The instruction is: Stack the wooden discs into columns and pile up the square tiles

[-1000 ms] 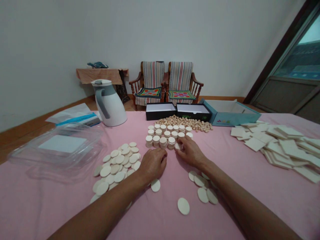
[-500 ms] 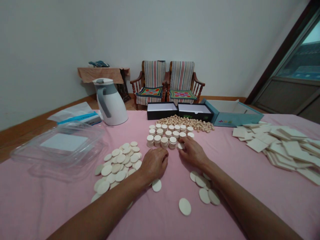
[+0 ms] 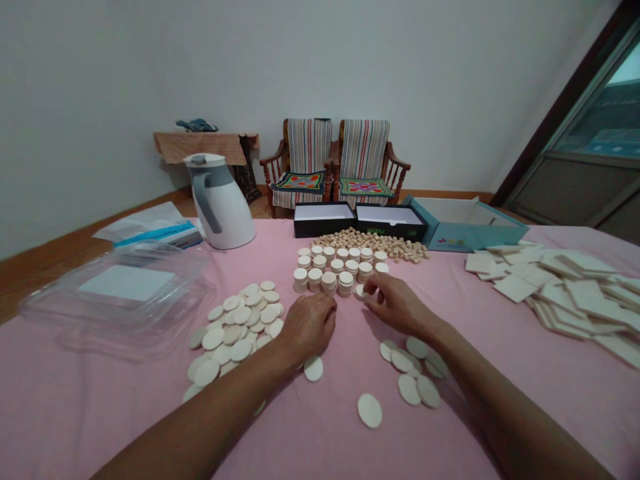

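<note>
Pale wood, or something much like it, makes up the low disc (image 3: 360, 291) just right of centre in the frame, which lies at the fingertips of the right hand (image 3: 371, 293). The disc sits to the left of that hand, at the right end of the front row of stacks (image 3: 329, 283), and part of its right edge is covered by the fingers. The right hand's fingers are bent, with thumb and forefinger near the disc; whether they pinch it or only touch it, I cannot tell. The left hand (image 3: 311, 327), near the centre of the frame, is loosely closed with its knuckles up, below the stacks and just beside the pile of loose discs (image 3: 243, 317) at left of centre.

Seen from above, the disc is round, flat and cream-white, with a plain face. It stands lower than the neighbouring stacks, whose layered rims show several discs apiece.

One more loose disc (image 3: 313, 369) lies by the left wrist, another (image 3: 369, 410) lies alone at lower centre, and a small group of discs (image 3: 409, 389) lies below the right wrist. Pink cloth (image 3: 320, 440) covers the table beneath them all. Beyond the stacks, small round beads (image 3: 370, 243) spread in front of two black boxes (image 3: 325, 229).
</note>
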`<state>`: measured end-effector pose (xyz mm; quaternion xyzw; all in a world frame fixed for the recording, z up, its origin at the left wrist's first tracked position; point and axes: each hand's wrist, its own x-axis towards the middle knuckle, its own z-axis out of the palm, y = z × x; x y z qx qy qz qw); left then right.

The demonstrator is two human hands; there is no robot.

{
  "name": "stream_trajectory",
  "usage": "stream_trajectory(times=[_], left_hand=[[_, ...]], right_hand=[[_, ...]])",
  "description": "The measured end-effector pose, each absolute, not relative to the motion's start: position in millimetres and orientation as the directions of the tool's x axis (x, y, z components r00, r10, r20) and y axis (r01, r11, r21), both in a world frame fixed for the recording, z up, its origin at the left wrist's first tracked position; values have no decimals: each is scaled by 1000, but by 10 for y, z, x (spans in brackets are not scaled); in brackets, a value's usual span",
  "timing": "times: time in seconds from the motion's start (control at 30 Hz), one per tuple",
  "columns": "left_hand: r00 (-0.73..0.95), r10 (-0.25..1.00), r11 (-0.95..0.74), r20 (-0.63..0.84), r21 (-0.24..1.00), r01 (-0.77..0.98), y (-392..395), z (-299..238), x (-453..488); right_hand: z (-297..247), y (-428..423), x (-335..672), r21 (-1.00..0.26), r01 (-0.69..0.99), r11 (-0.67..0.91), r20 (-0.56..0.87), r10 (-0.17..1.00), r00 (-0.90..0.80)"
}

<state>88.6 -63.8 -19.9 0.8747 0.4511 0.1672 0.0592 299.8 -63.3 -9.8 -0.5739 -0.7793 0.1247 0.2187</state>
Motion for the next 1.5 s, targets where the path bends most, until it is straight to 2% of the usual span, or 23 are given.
stream_trajectory(times=[0.1, 0.17, 0.33, 0.43, 0.5, 0.63, 0.73, 0.93, 1.07, 1.2, 1.33, 1.5], left_hand=[[532, 813, -580, 235, 251, 775, -638, -201, 888], [527, 816, -577, 238, 261, 774, -637, -205, 889], [526, 816, -576, 238, 277, 769, -633, -212, 889], [524, 819, -573, 234, 275, 772, -631, -216, 888], [526, 818, -575, 234, 274, 771, -629, -217, 887], [527, 820, -571, 222, 272, 774, -629, -212, 885], [528, 821, -570, 216, 268, 777, -631, -204, 884], [536, 811, -583, 233, 258, 770, -631, -200, 882], [534, 817, -576, 218, 265, 773, -634, -190, 881], [533, 815, -579, 228, 263, 772, -640, -187, 883], [529, 815, -578, 237, 260, 773, -641, -197, 886], [534, 809, -585, 245, 259, 768, -635, -202, 886]], right_hand=[[74, -772, 3079, -474, 811, 344, -71, 903, -424], [145, -853, 3113, -466, 818, 338, -201, 860, -470], [180, -978, 3090, -356, 873, 332, -302, 844, -444], [131, -985, 3035, -343, 856, 386, -256, 839, -480], [78, -952, 2998, -356, 837, 417, -171, 851, -497], [-22, -839, 2969, -382, 847, 371, 2, 916, -400], [-40, -789, 2992, -403, 847, 346, -21, 922, -387], [43, -805, 3004, -451, 778, 438, -39, 861, -508], [48, -803, 3017, -439, 768, 467, -10, 852, -524], [5, -749, 3024, -400, 828, 394, 73, 914, -399], [-71, -654, 2989, -411, 866, 286, 252, 948, -194], [-204, -557, 2946, -404, 875, 269, 331, 934, -134]])
